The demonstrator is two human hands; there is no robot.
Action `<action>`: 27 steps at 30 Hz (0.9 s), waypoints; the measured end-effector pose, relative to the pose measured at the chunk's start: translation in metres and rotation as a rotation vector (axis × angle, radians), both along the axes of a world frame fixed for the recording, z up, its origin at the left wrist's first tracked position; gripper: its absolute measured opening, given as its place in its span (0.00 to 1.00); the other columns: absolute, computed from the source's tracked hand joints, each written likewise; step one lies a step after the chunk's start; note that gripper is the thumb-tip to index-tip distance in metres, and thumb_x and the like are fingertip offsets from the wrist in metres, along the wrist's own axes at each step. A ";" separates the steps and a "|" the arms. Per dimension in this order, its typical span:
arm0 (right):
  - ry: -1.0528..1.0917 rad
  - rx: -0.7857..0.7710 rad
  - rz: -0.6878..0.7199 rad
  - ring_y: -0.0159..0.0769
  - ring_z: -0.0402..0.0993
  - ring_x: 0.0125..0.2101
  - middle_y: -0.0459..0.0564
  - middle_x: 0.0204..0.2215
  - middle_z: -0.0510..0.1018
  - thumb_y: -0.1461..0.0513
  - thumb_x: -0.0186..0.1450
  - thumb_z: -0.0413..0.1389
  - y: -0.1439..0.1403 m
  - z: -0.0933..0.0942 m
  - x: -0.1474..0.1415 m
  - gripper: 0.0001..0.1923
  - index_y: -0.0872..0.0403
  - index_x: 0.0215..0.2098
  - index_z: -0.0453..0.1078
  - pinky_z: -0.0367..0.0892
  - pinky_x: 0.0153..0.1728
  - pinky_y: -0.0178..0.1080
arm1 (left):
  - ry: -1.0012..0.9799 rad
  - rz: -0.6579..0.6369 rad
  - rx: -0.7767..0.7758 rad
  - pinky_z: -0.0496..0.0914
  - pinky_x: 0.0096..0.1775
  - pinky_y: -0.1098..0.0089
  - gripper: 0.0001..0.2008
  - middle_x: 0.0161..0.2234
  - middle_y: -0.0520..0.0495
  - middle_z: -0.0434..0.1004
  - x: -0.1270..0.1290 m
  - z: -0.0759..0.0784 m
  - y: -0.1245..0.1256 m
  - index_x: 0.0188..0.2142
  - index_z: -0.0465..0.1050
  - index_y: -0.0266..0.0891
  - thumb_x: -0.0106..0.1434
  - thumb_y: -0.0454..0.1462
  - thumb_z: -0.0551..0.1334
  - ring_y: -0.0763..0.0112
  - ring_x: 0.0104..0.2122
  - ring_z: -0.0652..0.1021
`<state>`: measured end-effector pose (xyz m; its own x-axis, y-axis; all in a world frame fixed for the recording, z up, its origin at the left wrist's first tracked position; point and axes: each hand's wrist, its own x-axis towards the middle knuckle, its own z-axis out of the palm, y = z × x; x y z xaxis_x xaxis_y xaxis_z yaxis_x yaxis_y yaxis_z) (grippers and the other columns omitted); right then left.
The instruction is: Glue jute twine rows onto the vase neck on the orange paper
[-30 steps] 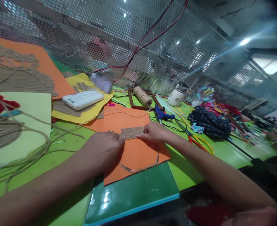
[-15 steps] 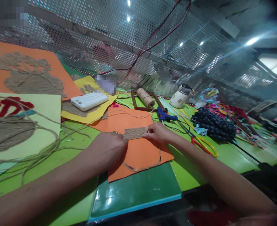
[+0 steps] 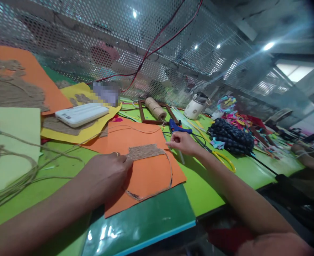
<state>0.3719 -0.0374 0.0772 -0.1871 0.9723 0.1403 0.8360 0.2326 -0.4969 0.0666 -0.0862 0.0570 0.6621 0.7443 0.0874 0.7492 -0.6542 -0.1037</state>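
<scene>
On an orange sheet of paper point(image 3: 148, 177) lies a patch of jute twine rows point(image 3: 144, 152), with a curved twine outline point(image 3: 171, 167) below it. My left hand point(image 3: 110, 174) is closed at the patch's left end, its fingertips pressed together on the twine there. Past the patch's right end, my right hand point(image 3: 182, 143) hovers by the sheet's edge with curled fingers and nothing visible in them. Just behind it lies a blue glue gun point(image 3: 179, 127). A thin whitish stick point(image 3: 182, 157) shows below that hand.
A green glossy folder point(image 3: 143, 227) lies under the sheet. Behind are a twine spool point(image 3: 156, 108), a brown frame point(image 3: 143, 115) and a white bottle point(image 3: 195, 107). Yellow-handled scissors point(image 3: 226, 161) and dark cloth point(image 3: 230, 138) lie right; a white power bank point(image 3: 82, 115) and loose twine point(image 3: 31, 174) left.
My right hand has let go of the twine patch's right end and moved off to the right, toward the glue gun. My left hand stays at the left end. The view has shifted right.
</scene>
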 end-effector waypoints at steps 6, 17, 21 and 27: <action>0.059 0.132 0.111 0.36 0.73 0.34 0.49 0.33 0.79 0.64 0.70 0.60 -0.009 0.019 0.002 0.06 0.55 0.35 0.78 0.66 0.37 0.38 | 0.000 -0.013 -0.013 0.43 0.25 0.61 0.08 0.26 0.44 0.76 -0.002 -0.003 0.003 0.33 0.72 0.41 0.64 0.31 0.56 0.64 0.22 0.70; -0.127 0.189 0.487 0.40 0.72 0.42 0.53 0.39 0.79 0.76 0.67 0.54 -0.019 0.001 0.027 0.20 0.52 0.43 0.84 0.70 0.45 0.44 | -0.030 -0.026 -0.062 0.46 0.26 0.62 0.08 0.26 0.44 0.77 -0.002 0.000 0.005 0.32 0.72 0.41 0.62 0.29 0.57 0.63 0.21 0.69; -0.133 0.153 0.554 0.40 0.72 0.42 0.53 0.38 0.77 0.71 0.70 0.58 -0.023 -0.004 0.022 0.14 0.51 0.45 0.84 0.69 0.43 0.43 | -0.010 -0.016 -0.087 0.45 0.26 0.63 0.06 0.26 0.43 0.77 0.000 0.002 0.004 0.32 0.73 0.41 0.62 0.30 0.59 0.63 0.22 0.70; -0.057 0.125 0.536 0.39 0.72 0.41 0.51 0.37 0.76 0.66 0.72 0.60 -0.016 -0.011 0.019 0.10 0.51 0.45 0.84 0.70 0.43 0.42 | -0.055 -0.050 -0.011 0.42 0.25 0.63 0.07 0.22 0.46 0.73 -0.001 -0.002 0.004 0.30 0.71 0.42 0.61 0.29 0.58 0.67 0.19 0.64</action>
